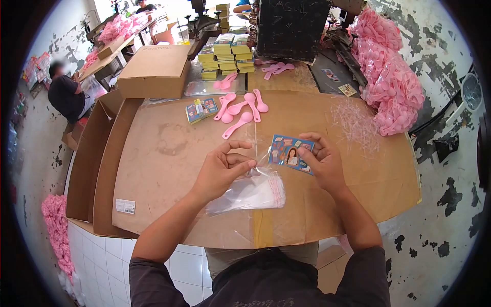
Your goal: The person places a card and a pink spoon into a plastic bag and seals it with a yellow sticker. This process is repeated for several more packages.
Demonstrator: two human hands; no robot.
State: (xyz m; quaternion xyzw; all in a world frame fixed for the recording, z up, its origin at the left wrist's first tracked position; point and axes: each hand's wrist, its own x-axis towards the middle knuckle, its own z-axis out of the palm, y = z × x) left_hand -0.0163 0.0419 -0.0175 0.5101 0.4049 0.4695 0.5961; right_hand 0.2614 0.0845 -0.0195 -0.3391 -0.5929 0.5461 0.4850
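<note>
My right hand (328, 165) grips a blue printed card (285, 150) with a person's picture on it, thumb on the front and fingers behind. To its left, my left hand (221, 173) has its thumb and fingertips closed on a clear plastic bag (262, 159), whose film reaches toward the card's left edge. Below that hand lies a stack of clear plastic bags (243, 195) on the cardboard-covered table. Several pink spoons (238, 125) lie beyond my hands, beside a banded bundle of cards (201, 110).
A closed cardboard box (153, 66) and yellow-edged card stacks (225, 53) stand at the back. An open carton (97, 169) borders the left side. Clear plastic strips (358, 120) lie at right, near bagged pink spoons (388, 71). A person (69, 94) sits at far left.
</note>
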